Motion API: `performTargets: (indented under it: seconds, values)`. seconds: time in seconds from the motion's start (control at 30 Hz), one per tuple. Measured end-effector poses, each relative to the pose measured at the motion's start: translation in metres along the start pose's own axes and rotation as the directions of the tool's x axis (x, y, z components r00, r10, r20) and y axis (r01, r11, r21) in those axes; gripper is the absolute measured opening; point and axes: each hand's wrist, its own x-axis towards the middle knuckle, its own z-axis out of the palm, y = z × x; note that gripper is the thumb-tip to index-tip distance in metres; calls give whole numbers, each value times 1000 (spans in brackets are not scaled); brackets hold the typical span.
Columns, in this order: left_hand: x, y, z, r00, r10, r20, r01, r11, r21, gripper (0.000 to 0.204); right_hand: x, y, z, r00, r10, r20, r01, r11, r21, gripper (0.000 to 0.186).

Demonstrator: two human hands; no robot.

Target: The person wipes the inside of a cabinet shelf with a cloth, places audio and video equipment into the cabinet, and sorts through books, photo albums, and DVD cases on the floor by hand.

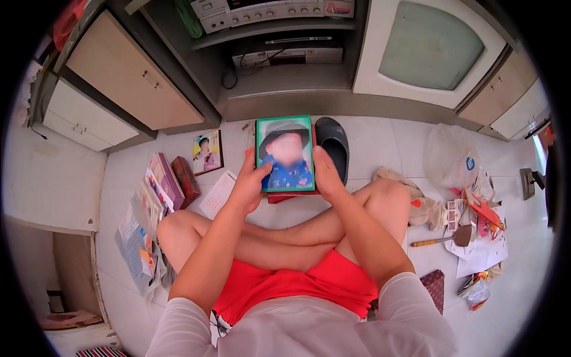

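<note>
Both hands hold a green-bordered photo [285,134] above my crossed legs. It pictures a person in a dark hat and blue patterned top; whether it is a frame or an album cover, I cannot tell. My left hand [248,183] grips its left edge, thumb lying over the front. On the opposite edge, my right hand [327,174] is closed around the side, fingers mostly hidden behind. A flat red item [288,196] shows beneath the photo's lower edge. Just beyond my right hand lies a dark slipper [334,143] on the floor.
Left of my legs are a small photo [207,152], a dark red box [186,181], a purple box [166,180] and papers [134,238]. On the right lie a plastic bag [450,156], cloth [425,213] and a wooden-handled spatula [440,241]. A cabinet [285,101] stands ahead.
</note>
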Motion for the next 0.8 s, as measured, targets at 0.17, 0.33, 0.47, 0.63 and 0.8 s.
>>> performTargets:
  seconds: [0.17,0.33,0.47,0.63,0.8]
  values:
    - [2,-23,-23,981,168,97,-188,950,248,75,-11,-27,14,914,302,271,-374,886,274,45]
    - [2,-32,-14,997,72,28,-72,997,-4,59,-8,-12,8,981,147,124,-179,933,312,43]
    - [7,-18,-24,978,-34,207,27,999,37,55,-14,-20,11,989,105,108,-137,920,368,43]
    - [-3,-7,-26,954,22,300,-13,999,-33,55,-15,-27,15,949,201,244,-287,872,397,51]
    - [5,-14,-26,964,99,246,-76,992,-103,63,1,-23,14,958,190,214,-263,882,392,48]
